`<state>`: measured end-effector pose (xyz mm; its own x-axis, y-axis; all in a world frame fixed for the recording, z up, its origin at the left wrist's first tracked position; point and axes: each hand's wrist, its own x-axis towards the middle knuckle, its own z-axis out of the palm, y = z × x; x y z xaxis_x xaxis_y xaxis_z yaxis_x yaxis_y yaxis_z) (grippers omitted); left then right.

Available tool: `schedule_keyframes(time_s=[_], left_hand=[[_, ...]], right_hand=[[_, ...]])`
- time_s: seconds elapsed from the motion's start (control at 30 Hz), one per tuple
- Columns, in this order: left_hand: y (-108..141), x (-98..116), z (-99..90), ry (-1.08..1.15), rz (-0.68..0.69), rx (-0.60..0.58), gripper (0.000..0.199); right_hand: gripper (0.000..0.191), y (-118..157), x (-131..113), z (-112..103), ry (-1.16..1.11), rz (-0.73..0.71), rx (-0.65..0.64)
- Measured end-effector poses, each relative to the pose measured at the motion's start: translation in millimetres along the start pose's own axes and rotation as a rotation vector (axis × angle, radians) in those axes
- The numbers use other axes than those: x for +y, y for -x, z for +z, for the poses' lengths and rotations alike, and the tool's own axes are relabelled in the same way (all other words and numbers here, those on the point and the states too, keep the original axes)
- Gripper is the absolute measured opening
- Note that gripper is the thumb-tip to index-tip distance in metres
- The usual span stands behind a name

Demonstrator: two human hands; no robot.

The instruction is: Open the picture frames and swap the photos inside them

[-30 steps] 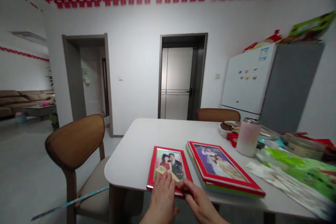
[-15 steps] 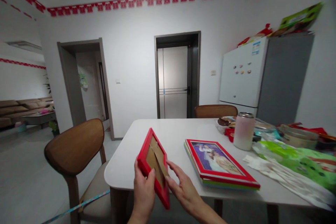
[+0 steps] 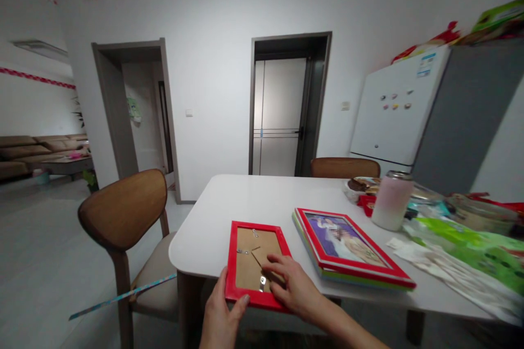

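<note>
A small red photo frame point(image 3: 245, 251) lies face down at the near edge of the white table point(image 3: 262, 202), its brown cardboard back and metal clips facing up. My left hand point(image 3: 223, 316) grips the frame's near left corner, thumb on the red border. My right hand point(image 3: 292, 286) rests on the cardboard back, fingertips at the folded stand and a clip. Just to the right lies a stack of larger frames point(image 3: 352, 248), the top one red with a wedding photo facing up.
A pink-and-white tumbler point(image 3: 392, 200), plates, green bags point(image 3: 475, 248) and white paper point(image 3: 442, 272) crowd the table's right side. A brown wooden chair point(image 3: 126, 218) stands at the left, another chair point(image 3: 345, 167) behind the table. A white fridge point(image 3: 401, 112) stands at the right wall.
The small frame lay photo up, was lifted and turned over, and now lies face down on the table. My right hand moved onto its cardboard back.
</note>
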<state>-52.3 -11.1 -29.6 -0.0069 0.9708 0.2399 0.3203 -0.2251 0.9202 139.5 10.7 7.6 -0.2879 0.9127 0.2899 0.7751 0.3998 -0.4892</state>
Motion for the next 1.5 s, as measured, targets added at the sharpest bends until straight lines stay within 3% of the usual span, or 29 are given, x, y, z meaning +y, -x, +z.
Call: schedule_keyframes(time_s=[0.17, 0.33, 0.4, 0.57, 0.7, 0.8, 0.9, 1.03, 1.37, 1.5], left_hand=[[-8.1, 6.9, -7.3, -0.307, 0.133, -0.045, 0.056], [-20.9, 15.8, -6.4, -0.4, 0.274, -0.291, 0.056], [-22.3, 19.0, -4.4, -0.439, 0.279, -0.324, 0.054], [-21.4, 23.3, -3.0, -0.495, 0.221, -0.324, 0.058], [-20.1, 22.9, -3.8, -0.465, 0.208, -0.335, 0.053], [-19.4, 22.0, -4.0, -0.423, 0.237, -0.313, 0.041], [-19.4, 22.2, -4.1, -0.418, 0.215, -0.319, 0.049], [-19.9, 23.4, -4.3, -0.43, 0.18, -0.344, 0.062], [-20.0, 21.9, -2.6, -0.417, 0.202, -0.316, 0.05], [-18.7, 23.9, -2.0, -0.413, 0.181, -0.327, 0.043]], right_hand=[[0.037, -5.7, -4.9, -9.5, 0.0, 0.053, -0.108], [0.026, -11.3, -14.0, -11.4, -0.099, -0.072, -0.202], [0.019, -14.1, -17.0, -5.7, -0.094, -0.097, -0.18], [0.02, -18.7, -11.8, -0.6, -0.09, -0.075, -0.068], [0.029, -21.1, 6.9, -16.0, 0.037, 0.087, 0.029], [0.023, -23.9, 16.8, -24.0, 0.21, 0.12, -0.032], [0.024, -27.5, 18.2, -23.5, 0.273, 0.131, -0.043], [0.027, -33.3, 16.8, -18.7, 0.299, 0.14, 0.015], [0.028, -45.3, 25.3, -14.2, 0.328, 0.165, 0.025], [0.026, -52.2, 11.6, -0.2, 0.267, 0.062, 0.031]])
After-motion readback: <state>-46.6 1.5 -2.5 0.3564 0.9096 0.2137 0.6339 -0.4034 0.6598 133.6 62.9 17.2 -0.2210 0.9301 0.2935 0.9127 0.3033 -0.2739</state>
